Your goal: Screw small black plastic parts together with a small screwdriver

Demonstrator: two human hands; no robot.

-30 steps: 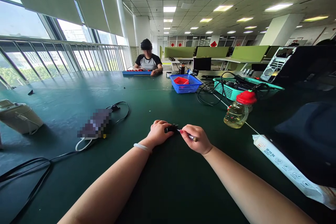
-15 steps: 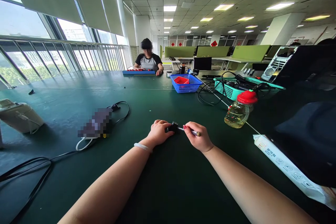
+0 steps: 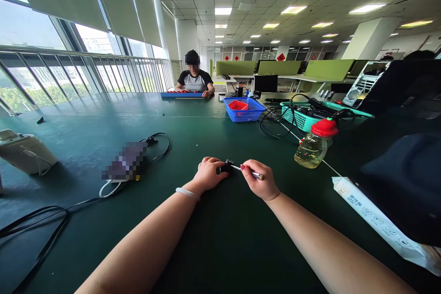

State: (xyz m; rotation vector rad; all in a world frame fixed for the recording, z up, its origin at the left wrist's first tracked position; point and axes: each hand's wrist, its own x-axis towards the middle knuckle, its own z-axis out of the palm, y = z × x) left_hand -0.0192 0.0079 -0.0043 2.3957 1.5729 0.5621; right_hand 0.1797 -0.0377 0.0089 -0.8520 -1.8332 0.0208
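Block (image 3: 225,168): small and black, pale prongs (image 3: 229,161) standing up, on the table (image 3: 193,133).
Left hand (image 3: 207,173): left of the block, thumb and fingers closed on it, seemingly to steady it; they hide much of its left end.
Right hand (image 3: 259,179): right of the block, fingers pinched around a slim tool (image 3: 255,174), pen-fashion, likely for fine control.
Tip (image 3: 232,166): at the block's prongs, too small to tell whether touching.
Bottle (image 3: 311,149): right of the block, red-lidded, well apart.
Basket (image 3: 245,115): beyond the block, blue.
Device (image 3: 128,161): left of the block, obscured by mosaic.
Person (image 3: 195,81): far beyond the block, lower body hidden.
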